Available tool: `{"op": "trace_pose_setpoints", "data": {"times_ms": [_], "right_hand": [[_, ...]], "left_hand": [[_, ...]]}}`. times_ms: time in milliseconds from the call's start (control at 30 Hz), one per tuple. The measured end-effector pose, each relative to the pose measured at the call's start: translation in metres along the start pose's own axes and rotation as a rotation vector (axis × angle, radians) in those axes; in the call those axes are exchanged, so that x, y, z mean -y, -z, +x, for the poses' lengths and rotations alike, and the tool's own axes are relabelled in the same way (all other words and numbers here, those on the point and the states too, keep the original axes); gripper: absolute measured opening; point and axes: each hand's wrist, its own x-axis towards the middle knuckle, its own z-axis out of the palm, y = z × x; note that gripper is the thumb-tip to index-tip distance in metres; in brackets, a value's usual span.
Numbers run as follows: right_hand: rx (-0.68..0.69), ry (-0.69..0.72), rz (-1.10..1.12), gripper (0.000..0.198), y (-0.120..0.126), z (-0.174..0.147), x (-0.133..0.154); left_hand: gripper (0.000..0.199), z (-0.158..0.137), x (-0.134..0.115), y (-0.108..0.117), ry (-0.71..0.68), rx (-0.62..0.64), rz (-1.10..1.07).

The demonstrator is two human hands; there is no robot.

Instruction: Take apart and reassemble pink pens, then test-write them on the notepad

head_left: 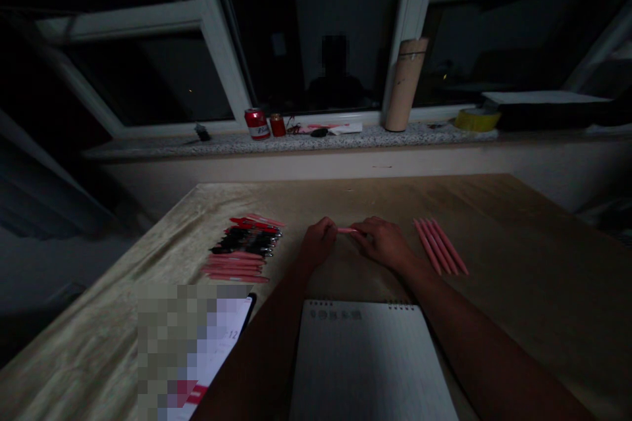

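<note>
Between my two hands a pink pen (345, 230) lies crosswise, just above or on the cloth-covered table (355, 200). My left hand (320, 241) is closed around its left end. The fingers of my right hand (382, 240) pinch its other end, so only the middle of the pen shows. To the left lies a row of pens: red ones (249, 222) at the back, black ones (247, 241) in the middle, pink ones (236, 266) at the front. Several pink pens (440, 247) lie side by side, slanted, to the right of my right hand.
A spiral notebook (368, 362) lies below my forearms, and a lit tablet or phone (230, 329), partly blurred, is left of it. On the windowsill (222, 143) stand a red can (257, 123), a smaller red can (277, 125), a cardboard tube (405, 85) and yellow tape (476, 120).
</note>
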Motion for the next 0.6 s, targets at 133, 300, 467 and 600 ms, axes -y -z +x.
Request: {"op": "trace_pose_setpoints", "data": {"times_ms": [133,300,467,600], "right_hand": [[-0.002,0.002,0.004,0.034,-0.0001,-0.0001,-0.0004],[0.010,-0.006,0.001,0.034,0.0001,0.0004,-0.0007],[0.003,-0.007,-0.010,0.035,-0.0001,0.0005,0.0004],[0.005,-0.004,-0.010,0.034,0.0004,0.0004,0.0008]], "left_hand": [[0.028,-0.0005,-0.0021,0.0006,-0.003,0.007,0.013],[0.030,-0.0007,-0.0018,-0.0001,-0.011,0.004,0.032],[0.033,-0.0001,-0.0001,-0.0014,-0.028,0.005,0.067],[0.034,0.0009,0.0008,-0.0018,-0.035,0.009,0.108]]}}
